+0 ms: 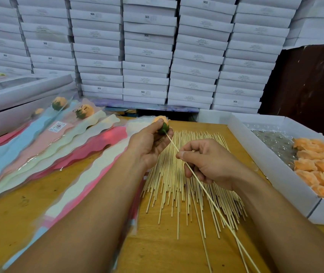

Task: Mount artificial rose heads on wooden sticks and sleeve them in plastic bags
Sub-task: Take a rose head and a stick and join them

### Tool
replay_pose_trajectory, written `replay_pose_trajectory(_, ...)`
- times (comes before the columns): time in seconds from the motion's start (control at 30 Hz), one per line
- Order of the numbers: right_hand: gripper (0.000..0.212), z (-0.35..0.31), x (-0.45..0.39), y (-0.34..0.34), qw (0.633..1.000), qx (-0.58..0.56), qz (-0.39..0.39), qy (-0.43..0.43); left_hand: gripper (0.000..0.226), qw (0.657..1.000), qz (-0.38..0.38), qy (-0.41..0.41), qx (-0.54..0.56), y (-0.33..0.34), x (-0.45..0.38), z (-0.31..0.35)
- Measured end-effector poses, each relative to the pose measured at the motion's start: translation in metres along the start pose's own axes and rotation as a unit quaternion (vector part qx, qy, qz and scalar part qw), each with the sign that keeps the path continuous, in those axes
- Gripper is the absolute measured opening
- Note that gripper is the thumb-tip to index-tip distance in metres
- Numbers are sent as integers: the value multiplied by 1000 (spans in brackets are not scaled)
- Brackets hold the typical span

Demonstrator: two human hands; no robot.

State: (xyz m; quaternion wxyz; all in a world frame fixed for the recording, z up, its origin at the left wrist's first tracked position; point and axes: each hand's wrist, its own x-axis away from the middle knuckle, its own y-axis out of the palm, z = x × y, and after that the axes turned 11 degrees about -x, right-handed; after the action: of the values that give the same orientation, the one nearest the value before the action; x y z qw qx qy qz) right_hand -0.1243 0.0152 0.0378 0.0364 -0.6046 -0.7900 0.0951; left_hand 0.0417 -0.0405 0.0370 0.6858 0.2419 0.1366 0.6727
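Note:
My left hand (pixel 149 142) grips an orange rose head (pixel 162 124) with a green base, held above the far end of the stick pile. My right hand (pixel 206 162) pinches a thin wooden stick (pixel 212 203) whose tip meets the green base of the rose. The stick runs down to the right, past my right forearm. Under both hands lies a spread pile of wooden sticks (pixel 179 186) on the wooden table (pixel 157 253). Pastel plastic sleeves (pixel 62 154) fan out to the left. Two sleeved roses (pixel 84 111) lie at their far end.
A white tray (pixel 275 170) on the right holds several loose orange rose heads (pixel 318 170) and bubble wrap. Stacked white boxes (pixel 147 52) wall off the back. A long white box (pixel 19 95) lies at the left rear. A dark panel (pixel 311 79) stands at the back right.

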Motion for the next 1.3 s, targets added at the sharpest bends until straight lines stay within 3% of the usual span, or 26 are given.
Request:
replay_pose_trajectory(0.47,12,0,1,3,1000,3,9,-4,33,999,-3,5,-33,1,-1,-2)
replay_pose_trajectory(0.73,13,-1,1,8,1000,-1,27,3,14,998,-9,-1,-67,1,0,-4)
replay_pose_trajectory(1.07,15,0,-2,16,998,-28,58,28,15,996,-1,14,-84,1,-1,-6)
replay_pose_trajectory(1.3,19,-6,2,7,991,-105,13,88,26,996,40,40,-76,5,3,-11)
